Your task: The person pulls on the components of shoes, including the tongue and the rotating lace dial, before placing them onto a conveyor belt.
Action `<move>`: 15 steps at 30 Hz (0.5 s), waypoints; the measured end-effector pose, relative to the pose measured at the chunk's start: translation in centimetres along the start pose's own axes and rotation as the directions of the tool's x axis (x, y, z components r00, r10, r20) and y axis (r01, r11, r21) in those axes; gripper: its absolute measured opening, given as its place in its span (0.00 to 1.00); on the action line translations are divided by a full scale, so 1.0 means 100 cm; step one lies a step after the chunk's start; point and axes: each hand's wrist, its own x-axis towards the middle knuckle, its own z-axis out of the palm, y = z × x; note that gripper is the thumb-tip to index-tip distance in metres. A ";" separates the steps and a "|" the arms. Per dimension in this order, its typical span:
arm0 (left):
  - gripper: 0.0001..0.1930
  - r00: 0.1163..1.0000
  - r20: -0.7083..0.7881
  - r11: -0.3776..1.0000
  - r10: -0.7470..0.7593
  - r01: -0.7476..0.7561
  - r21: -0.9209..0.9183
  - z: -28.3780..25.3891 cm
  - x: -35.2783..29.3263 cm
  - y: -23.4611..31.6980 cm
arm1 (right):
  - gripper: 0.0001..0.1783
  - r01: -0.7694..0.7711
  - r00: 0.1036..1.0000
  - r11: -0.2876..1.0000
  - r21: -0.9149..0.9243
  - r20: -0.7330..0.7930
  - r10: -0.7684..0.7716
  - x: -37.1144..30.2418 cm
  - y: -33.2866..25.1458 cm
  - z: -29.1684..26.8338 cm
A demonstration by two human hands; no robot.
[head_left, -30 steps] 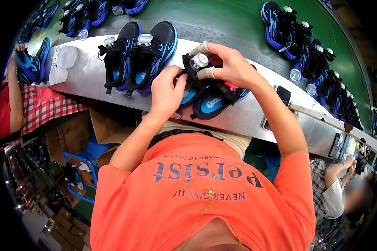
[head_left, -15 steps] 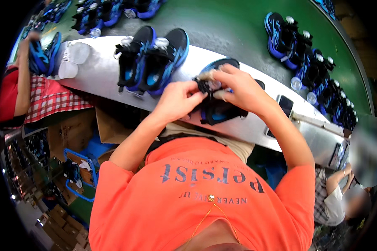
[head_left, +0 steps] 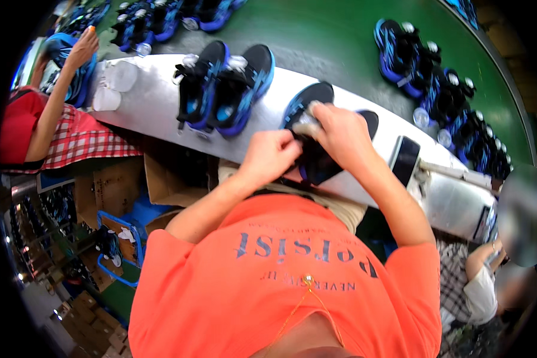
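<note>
A black sneaker with a blue and purple sole stands on the metal bench, its toe pointing away from me. Both my hands are over its lacing and hide most of it. My left hand is closed in a pinch at the left of the opening; what lies between the fingers is hidden. My right hand bends over the laces, thumb and fingertips together, pale coverings on the fingertips. To its right, the toe of a second black sneaker shows past my wrist. A finished-looking pair of sneakers stands left of my hands.
On the metal bench are white round pieces at left and a phone at right. Rows of sneakers stand on the green surface beyond. A co-worker's arm handles a blue shoe at left. A cardboard box sits below the bench.
My hands stay at the same sneaker; the right hand's fingers have drawn in closer over the laces and the left has curled tighter. At left, the co-worker's hand has come up over the blue shoe.
</note>
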 end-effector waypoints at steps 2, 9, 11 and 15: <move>0.12 0.998 0.036 0.989 -0.044 0.048 -0.137 -0.003 -0.011 0.015 | 0.12 0.061 0.998 0.993 0.097 0.014 -0.062 0.000 0.014 -0.006; 0.09 0.864 0.105 0.865 0.492 -0.498 0.051 -0.046 0.012 0.053 | 0.17 -0.201 0.971 0.889 0.412 0.204 0.125 -0.071 0.045 -0.055; 0.08 0.755 0.419 0.806 0.504 -0.586 0.087 -0.037 0.032 0.042 | 0.17 -0.256 0.965 0.905 0.339 0.140 0.221 -0.079 0.025 -0.046; 0.05 0.622 0.588 0.549 0.517 -0.768 0.330 -0.028 0.036 0.054 | 0.18 -0.311 0.950 0.919 0.241 0.067 0.303 -0.078 0.018 -0.040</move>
